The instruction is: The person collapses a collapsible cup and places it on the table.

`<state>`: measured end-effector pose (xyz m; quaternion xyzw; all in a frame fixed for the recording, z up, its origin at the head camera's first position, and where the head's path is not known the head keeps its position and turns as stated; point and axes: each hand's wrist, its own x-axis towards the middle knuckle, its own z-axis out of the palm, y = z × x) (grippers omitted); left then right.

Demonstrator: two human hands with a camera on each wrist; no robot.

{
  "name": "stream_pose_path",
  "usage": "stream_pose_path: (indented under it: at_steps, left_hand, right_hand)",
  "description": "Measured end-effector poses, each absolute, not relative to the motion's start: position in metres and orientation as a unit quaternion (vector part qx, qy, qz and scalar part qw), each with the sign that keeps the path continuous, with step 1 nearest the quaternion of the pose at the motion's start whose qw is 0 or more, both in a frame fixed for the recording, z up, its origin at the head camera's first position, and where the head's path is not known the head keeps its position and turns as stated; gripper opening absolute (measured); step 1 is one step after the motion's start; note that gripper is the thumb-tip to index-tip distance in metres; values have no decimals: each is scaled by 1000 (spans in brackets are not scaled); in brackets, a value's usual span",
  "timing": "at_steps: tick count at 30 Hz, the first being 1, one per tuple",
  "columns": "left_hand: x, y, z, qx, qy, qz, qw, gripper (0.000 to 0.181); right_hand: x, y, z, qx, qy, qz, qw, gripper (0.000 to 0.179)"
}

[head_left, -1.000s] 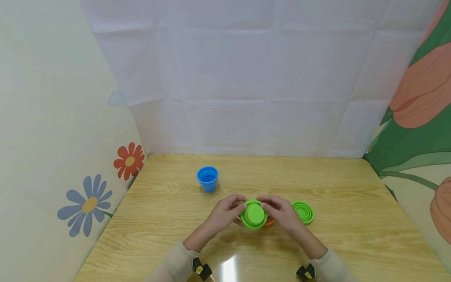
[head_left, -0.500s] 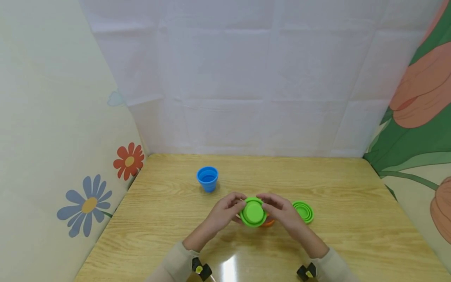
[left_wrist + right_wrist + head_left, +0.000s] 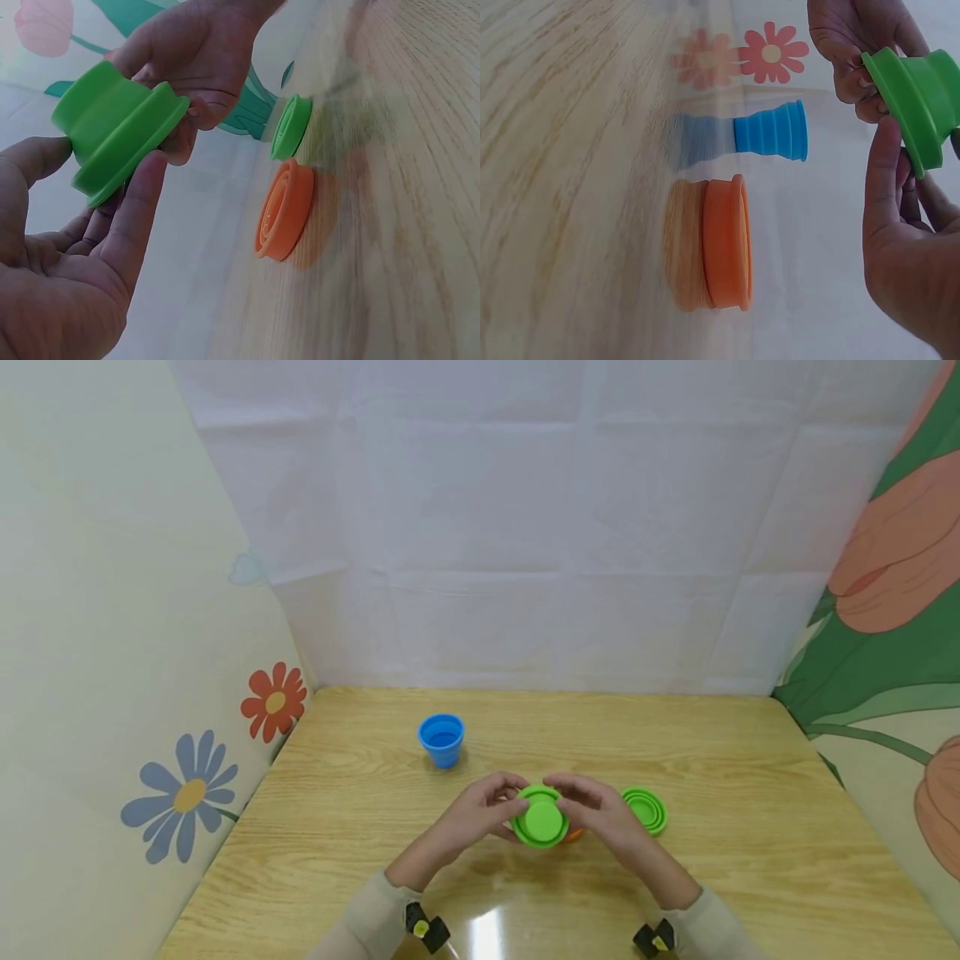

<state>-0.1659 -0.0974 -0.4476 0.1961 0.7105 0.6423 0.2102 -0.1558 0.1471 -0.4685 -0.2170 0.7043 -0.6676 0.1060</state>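
Both hands hold a green collapsible cup [image 3: 543, 822] up off the table, its flat base turned toward the head camera. My left hand [image 3: 477, 812] grips one side, thumb on the wall and fingers at the rim. The right hand [image 3: 600, 815] grips the opposite side in the same way. In the left wrist view the green cup [image 3: 112, 124] is partly drawn out, with a narrower section rising from its wide rim. An orange collapsed cup [image 3: 726, 244] lies on the table below the hands, mostly hidden in the head view.
A second green collapsible cup [image 3: 645, 811], folded flat, lies right of the right hand. A blue collapsible cup [image 3: 442, 742] stands extended and upright farther back on the left. The wooden table [image 3: 750, 777] ends at a white cloth [image 3: 525, 568].
The green cup has tilted slightly, so its base sits a little lower and more of its stepped side shows. Both hands keep their grip; the other cups have not moved.
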Motion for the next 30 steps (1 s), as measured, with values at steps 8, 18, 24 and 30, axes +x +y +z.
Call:
stream_pose_path:
  at_steps: [8, 18, 24, 30]
  left_hand:
    - [-167, -97, -448, 208, 720, 629, 210, 37]
    - [-165, -94, -448, 223, 737, 607, 200, 31]
    - [-165, -93, -449, 227, 748, 597, 183, 29]
    - [-165, -93, -450, 228, 758, 586, 173, 26]
  right_hand:
    - [-158, 149, -470, -239, 701, -659, 134, 44]
    - [-155, 145, -466, -256, 718, -631, 143, 40]
    - [-154, 141, -466, -251, 755, -597, 98, 35]
    - [-153, 137, -468, -260, 763, -587, 74, 32]
